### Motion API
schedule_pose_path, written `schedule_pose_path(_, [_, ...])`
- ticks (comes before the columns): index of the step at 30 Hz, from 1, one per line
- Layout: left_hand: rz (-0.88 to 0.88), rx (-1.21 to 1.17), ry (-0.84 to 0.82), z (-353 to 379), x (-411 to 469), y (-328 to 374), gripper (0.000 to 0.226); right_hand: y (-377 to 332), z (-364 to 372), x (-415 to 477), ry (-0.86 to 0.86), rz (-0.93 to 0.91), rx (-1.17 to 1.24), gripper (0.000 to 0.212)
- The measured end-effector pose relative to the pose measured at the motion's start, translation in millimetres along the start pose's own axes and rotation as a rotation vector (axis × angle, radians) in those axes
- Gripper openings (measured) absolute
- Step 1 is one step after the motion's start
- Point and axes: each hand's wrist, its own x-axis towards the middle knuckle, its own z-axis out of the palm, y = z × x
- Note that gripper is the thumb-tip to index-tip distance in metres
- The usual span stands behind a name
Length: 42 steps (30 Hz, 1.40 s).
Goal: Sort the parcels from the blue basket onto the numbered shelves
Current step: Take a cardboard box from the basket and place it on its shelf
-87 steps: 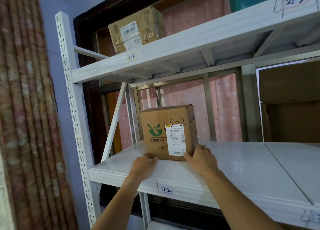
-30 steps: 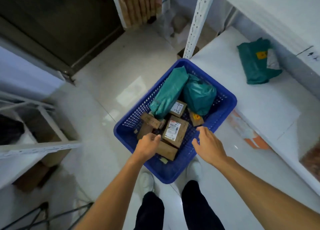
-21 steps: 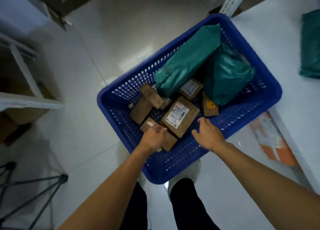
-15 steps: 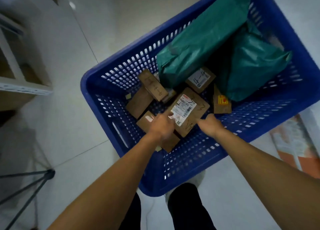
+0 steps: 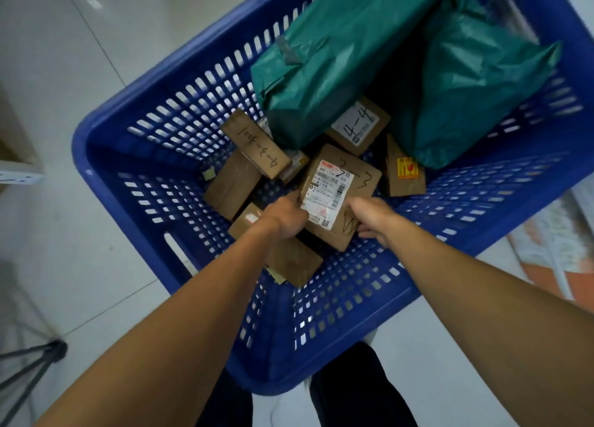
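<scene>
At the far left we see dark tripod legs [image 5: 32, 362] on the pale tiled floor [image 5: 64, 73]. Next comes the blue basket [image 5: 106, 182], which stands on the floor and fills most of the view, its slotted walls sloping down to the parcels.

Leftmost among these is a plain brown box [image 5: 231, 185], with a long narrow box [image 5: 254, 143] bearing handwriting lying across its far end. Beside them the left hand [image 5: 286, 217] reaches in, fingers curled round the near left edge of the labelled box [image 5: 340, 195]. Under that hand lies another flat brown box [image 5: 289, 259].

The labelled box sits in the middle of the basket, resting on other parcels. It has a white shipping label and pen marks that we cannot read with any certainty. The right hand [image 5: 373, 217] grips its near right edge, so both hands hold this one parcel.

Just beyond it we see a box marked 4-4 [image 5: 356, 126], partly tucked under a long green bag [image 5: 337, 50]. To the right stands a small box with a yellow sticker [image 5: 405, 172], touching a second green bag [image 5: 475, 85] that leans against the right wall. Outside the basket, at the far right, an orange and white item [image 5: 553, 243] lies on the floor; we cannot tell what it is.
</scene>
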Motion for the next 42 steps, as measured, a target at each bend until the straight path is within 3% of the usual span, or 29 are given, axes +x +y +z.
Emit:
schedule_pose_path(5, [0.014, -0.117, -0.019, -9.0, -11.6, 3.0, 0.063, -3.1, -6.1, -12.8, 0.040, -0.017, 0.025, 0.048])
schedule_pose_path(11, [0.076, -0.318, 0.051, -8.2, -31.7, 6.1, 0.061, 5.5, 0.4, -27.1, 0.134, -0.110, 0.122, 0.029])
schedule_pose_path(16, [0.156, -0.366, 0.074, -15.6, -67.6, 10.9, 0.057, 3.2, -1.2, -65.9, 0.171, -0.176, 0.215, 0.045])
schedule_pose_path(19, [0.203, -0.353, 0.059, -23.1, -104.7, 19.4, 0.057, -0.4, -9.0, -106.1, 0.211, -0.185, 0.270, 0.042])
schedule_pose_path(23, [0.286, -0.344, 0.017, -41.8, -166.8, 35.6, 0.051, -6.8, -15.9, -177.4, 0.242, -0.197, 0.282, 0.044])
schedule_pose_path(26, [0.314, -0.329, 0.023, -55.8, -220.9, 42.3, 0.032, -4.7, -20.4, -235.5, 0.251, -0.217, 0.314, 0.046])
schedule_pose_path(29, [0.416, -0.256, 0.045, -72.5, -280.6, 54.5, 0.037, -2.1, -29.2, -305.9, 0.271, -0.272, 0.347, 0.053])
schedule_pose_path(31, [0.476, -0.269, 0.011, -80.1, -334.5, 70.6, 0.027, 1.9, -38.2, -364.4, 0.307, -0.314, 0.382, 0.055])
schedule_pose_path(37, [0.625, -0.223, -0.068, -88.4, -500.1, 127.2, 0.040, 19.2, -67.6, -537.7, 0.488, -0.447, 0.471, 0.054])
schedule_pose_path(42, [0.822, -0.182, -0.050, -73.3, -607.6, 169.1, 0.029, 40.4, -93.5, -654.6, 0.675, -0.586, 0.511, 0.055])
